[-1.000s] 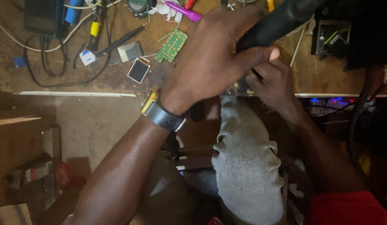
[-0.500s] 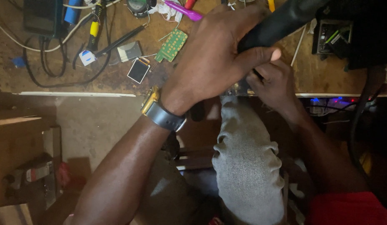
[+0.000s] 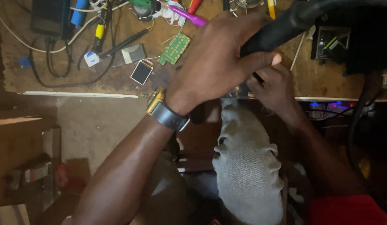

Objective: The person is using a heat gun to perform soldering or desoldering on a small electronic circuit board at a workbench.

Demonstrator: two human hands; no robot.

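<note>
Your wooden workbench [image 3: 118,81] fills the top of the view, its near edge crossing under both hands. The black tool handle [image 3: 293,23] runs long-axis from upper right down to lower left. Your left hand [image 3: 218,58] is clamped round its lower end, the nearer hand. Your right hand [image 3: 274,89] sits just beneath, fingers curled at the bench edge; what it pinches is hidden. A green circuit board [image 3: 174,48] lies left of both

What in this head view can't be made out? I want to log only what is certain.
- Work under the hands: the left hand covers it.
- Right hand: fingertips hidden behind the left hand.
- Black tool handle: tip hidden by the left hand, its other end lost in the dark at top right.
- Green circuit board: parts too small to tell.
</note>
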